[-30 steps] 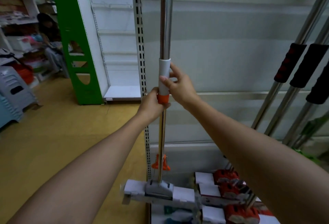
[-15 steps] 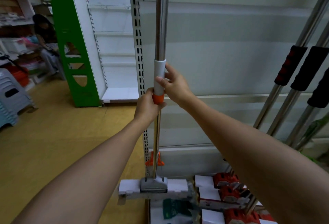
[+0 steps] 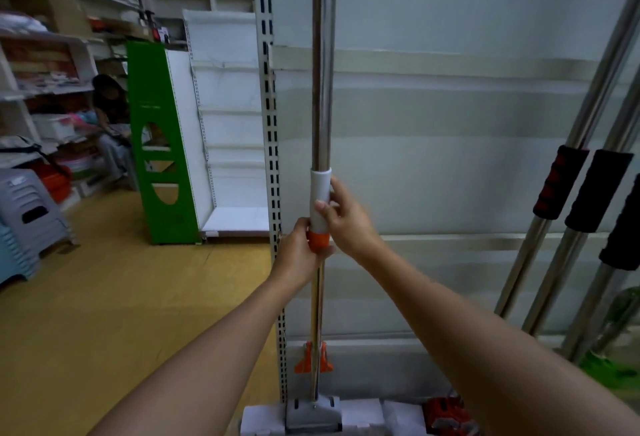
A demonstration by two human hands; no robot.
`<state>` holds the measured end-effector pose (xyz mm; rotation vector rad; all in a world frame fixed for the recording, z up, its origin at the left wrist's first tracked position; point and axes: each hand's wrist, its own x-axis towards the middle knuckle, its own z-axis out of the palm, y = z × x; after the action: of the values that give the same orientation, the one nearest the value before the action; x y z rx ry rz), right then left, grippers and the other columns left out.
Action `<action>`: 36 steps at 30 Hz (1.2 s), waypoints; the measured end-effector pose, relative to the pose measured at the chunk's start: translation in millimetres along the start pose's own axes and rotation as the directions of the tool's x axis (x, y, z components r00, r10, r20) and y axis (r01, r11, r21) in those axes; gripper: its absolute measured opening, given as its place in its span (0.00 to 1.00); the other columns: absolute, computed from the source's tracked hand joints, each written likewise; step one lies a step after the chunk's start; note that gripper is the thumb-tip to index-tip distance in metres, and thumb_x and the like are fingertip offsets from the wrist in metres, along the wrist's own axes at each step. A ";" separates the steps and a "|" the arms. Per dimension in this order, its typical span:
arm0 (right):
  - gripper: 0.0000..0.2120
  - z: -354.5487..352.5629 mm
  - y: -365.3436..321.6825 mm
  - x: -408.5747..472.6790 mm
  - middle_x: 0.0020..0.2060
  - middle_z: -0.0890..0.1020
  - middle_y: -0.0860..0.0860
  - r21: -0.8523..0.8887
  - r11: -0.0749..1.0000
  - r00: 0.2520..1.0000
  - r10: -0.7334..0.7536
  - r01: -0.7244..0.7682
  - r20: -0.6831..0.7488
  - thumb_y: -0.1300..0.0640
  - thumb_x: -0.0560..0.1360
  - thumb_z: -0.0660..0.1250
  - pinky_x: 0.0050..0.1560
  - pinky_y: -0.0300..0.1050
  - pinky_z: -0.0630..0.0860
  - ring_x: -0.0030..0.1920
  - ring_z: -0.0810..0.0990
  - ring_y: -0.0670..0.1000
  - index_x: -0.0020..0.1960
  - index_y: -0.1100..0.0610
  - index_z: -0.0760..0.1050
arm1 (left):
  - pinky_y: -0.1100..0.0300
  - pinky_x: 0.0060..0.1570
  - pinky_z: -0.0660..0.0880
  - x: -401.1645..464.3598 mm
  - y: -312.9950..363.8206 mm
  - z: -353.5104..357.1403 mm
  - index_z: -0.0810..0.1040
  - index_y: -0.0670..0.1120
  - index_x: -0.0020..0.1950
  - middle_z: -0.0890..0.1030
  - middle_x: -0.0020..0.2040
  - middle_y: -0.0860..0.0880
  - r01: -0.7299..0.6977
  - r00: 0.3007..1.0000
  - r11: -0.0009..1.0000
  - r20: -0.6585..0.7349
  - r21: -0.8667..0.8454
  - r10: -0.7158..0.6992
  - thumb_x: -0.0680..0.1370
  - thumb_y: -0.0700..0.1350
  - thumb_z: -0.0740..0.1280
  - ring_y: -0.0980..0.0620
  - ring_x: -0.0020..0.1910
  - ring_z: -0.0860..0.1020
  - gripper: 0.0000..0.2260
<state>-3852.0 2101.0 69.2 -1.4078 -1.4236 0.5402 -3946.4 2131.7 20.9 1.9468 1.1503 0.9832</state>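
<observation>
Mop (image 3: 322,89), centre of frame, upright: long axis vertical, head (image 3: 313,415) down at the lower edge, handle running out of the top. Left hand (image 3: 298,257) curls round the orange collar (image 3: 318,241); right hand (image 3: 348,224) wraps the white sleeve (image 3: 320,193) just above. Step judged: twisting the telescopic lock. The next move calls for counter-rotation of the hands, pole kept plumb. At right, other mops (image 3: 585,144) lean.

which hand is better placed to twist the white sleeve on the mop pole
Right. The right hand has its fingers round the white sleeve, so it could probably twist at once. The left hand grips lower, at the orange collar, steadying the pole.
</observation>
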 end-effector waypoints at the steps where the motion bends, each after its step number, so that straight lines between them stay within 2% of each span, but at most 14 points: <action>1: 0.25 1.1 0.6 -1.2 0.66 0.74 0.56 -0.006 1.000 1.000 -0.010 0.010 -0.004 0.58 0.80 0.60 0.64 0.56 0.73 0.65 0.74 0.55 0.75 0.51 0.59 | 0.53 0.53 0.76 -0.8 -0.5 -1.2 0.69 0.45 0.63 0.77 0.51 0.48 0.009 1.000 1.000 0.011 -0.018 -0.009 0.75 0.43 0.68 0.49 0.52 0.76 0.17; 6: 0.20 6.8 1.6 -3.6 0.62 0.77 0.56 -0.007 1.000 1.000 -0.022 0.022 -0.010 0.58 0.80 0.61 0.56 0.45 0.76 0.60 0.77 0.54 0.71 0.56 0.64 | 0.49 0.53 0.78 -3.3 -4.7 -5.3 0.69 0.47 0.62 0.77 0.50 0.49 0.031 1.000 0.999 -0.001 -0.043 -0.031 0.75 0.43 0.68 0.49 0.50 0.77 0.16; 8: 0.21 9.8 2.4 -4.5 0.61 0.77 0.53 -0.003 1.000 0.999 -0.028 0.028 -0.023 0.59 0.80 0.61 0.56 0.47 0.76 0.58 0.78 0.52 0.71 0.55 0.64 | 0.55 0.47 0.78 -1.2 -7.9 -5.0 0.70 0.47 0.62 0.77 0.48 0.50 0.045 0.999 0.997 -0.019 -0.066 -0.047 0.76 0.42 0.67 0.52 0.48 0.77 0.15; 10: 0.22 12.8 4.9 -7.4 0.58 0.76 0.49 0.022 1.000 1.000 -0.017 0.018 -0.023 0.60 0.80 0.61 0.57 0.48 0.77 0.57 0.77 0.49 0.72 0.53 0.63 | 0.67 0.37 0.73 -0.9 -9.8 -4.3 0.70 0.47 0.62 0.77 0.47 0.52 0.048 0.999 0.996 -0.021 -0.075 -0.050 0.77 0.42 0.66 0.56 0.45 0.76 0.14; 14: 0.21 13.2 10.1 -9.2 0.59 0.77 0.51 0.005 1.000 1.000 0.000 0.000 -0.021 0.58 0.80 0.61 0.53 0.44 0.76 0.56 0.77 0.49 0.72 0.54 0.63 | 0.68 0.37 0.71 -1.1 -12.1 -0.2 0.68 0.45 0.65 0.78 0.54 0.48 0.068 0.997 0.995 -0.026 -0.070 -0.070 0.76 0.42 0.67 0.54 0.48 0.76 0.18; 16: 0.21 11.2 9.3 -9.3 0.58 0.76 0.50 0.006 1.000 1.000 0.012 -0.011 -0.018 0.58 0.80 0.60 0.51 0.42 0.75 0.54 0.75 0.47 0.72 0.54 0.63 | 0.69 0.36 0.72 -1.6 -9.7 1.5 0.69 0.45 0.64 0.78 0.53 0.48 0.069 0.997 0.995 -0.023 -0.067 -0.071 0.77 0.42 0.66 0.56 0.45 0.76 0.17; 19: 0.21 9.5 8.5 -9.9 0.56 0.75 0.48 0.015 1.000 1.000 0.007 -0.007 -0.014 0.58 0.81 0.59 0.44 0.33 0.73 0.53 0.74 0.45 0.72 0.53 0.62 | 0.63 0.39 0.74 -0.5 -6.8 3.4 0.71 0.46 0.63 0.78 0.50 0.48 0.045 0.998 0.998 -0.049 -0.033 -0.047 0.77 0.42 0.66 0.54 0.44 0.75 0.15; 22: 0.21 9.1 8.4 -9.4 0.55 0.74 0.49 0.054 0.998 1.000 0.023 -0.023 0.001 0.59 0.81 0.59 0.33 0.28 0.73 0.48 0.75 0.42 0.73 0.54 0.61 | 0.51 0.47 0.78 -2.2 -3.6 4.9 0.72 0.46 0.62 0.79 0.52 0.46 0.050 0.996 0.996 -0.074 -0.078 -0.056 0.77 0.42 0.65 0.49 0.48 0.78 0.13; 24: 0.21 9.2 9.5 -8.2 0.58 0.76 0.52 0.043 0.999 1.000 0.025 -0.025 -0.003 0.59 0.81 0.59 0.36 0.30 0.73 0.50 0.75 0.43 0.73 0.53 0.61 | 0.52 0.49 0.77 -3.6 -2.7 5.7 0.72 0.45 0.62 0.78 0.53 0.47 0.039 0.995 0.997 -0.090 -0.073 -0.045 0.77 0.41 0.66 0.48 0.50 0.77 0.14; 26: 0.22 9.6 9.3 -9.4 0.59 0.75 0.50 0.031 0.999 1.000 0.017 -0.017 -0.001 0.59 0.81 0.59 0.41 0.31 0.72 0.54 0.74 0.45 0.73 0.53 0.61 | 0.56 0.46 0.76 -4.9 -2.6 4.7 0.70 0.46 0.65 0.76 0.52 0.48 0.033 0.994 0.998 -0.099 -0.044 -0.037 0.77 0.41 0.66 0.49 0.50 0.77 0.17; 29: 0.23 11.2 10.1 -11.4 0.56 0.74 0.47 0.020 0.999 1.000 0.025 -0.025 -0.001 0.60 0.80 0.59 0.50 0.38 0.71 0.56 0.73 0.45 0.74 0.52 0.60 | 0.62 0.39 0.74 -5.2 -3.6 2.4 0.69 0.46 0.66 0.75 0.49 0.50 0.045 0.995 0.998 -0.084 -0.039 -0.048 0.77 0.42 0.66 0.52 0.45 0.76 0.18; 31: 0.24 11.6 11.4 -10.7 0.60 0.75 0.50 -0.002 1.000 1.000 0.026 -0.026 0.006 0.60 0.80 0.59 0.55 0.43 0.72 0.60 0.75 0.49 0.75 0.51 0.58 | 0.66 0.36 0.71 -4.8 -3.5 1.4 0.68 0.46 0.66 0.75 0.48 0.51 0.048 0.998 0.998 -0.047 -0.027 -0.049 0.77 0.43 0.67 0.55 0.43 0.74 0.18; 34: 0.26 12.2 14.5 -11.0 0.64 0.75 0.53 -0.032 0.999 0.999 0.024 -0.023 0.028 0.58 0.81 0.58 0.57 0.48 0.74 0.62 0.75 0.53 0.76 0.49 0.54 | 0.63 0.41 0.74 -3.9 -4.2 1.4 0.64 0.47 0.69 0.77 0.56 0.47 0.057 0.998 0.997 0.005 -0.047 -0.057 0.75 0.43 0.69 0.52 0.50 0.76 0.24; 36: 0.28 13.3 20.1 -18.2 0.65 0.74 0.54 -0.023 1.000 0.999 0.020 -0.019 0.032 0.56 0.81 0.59 0.58 0.52 0.76 0.60 0.77 0.52 0.77 0.47 0.51 | 0.55 0.53 0.76 -8.0 -6.4 2.4 0.55 0.49 0.75 0.74 0.65 0.45 0.051 0.998 0.998 0.037 -0.043 -0.049 0.74 0.44 0.71 0.47 0.61 0.75 0.35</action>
<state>-3857.8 2093.0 40.7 -1.4379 -1.4474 0.5633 -3949.6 2126.6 12.4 1.8841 1.1423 0.9362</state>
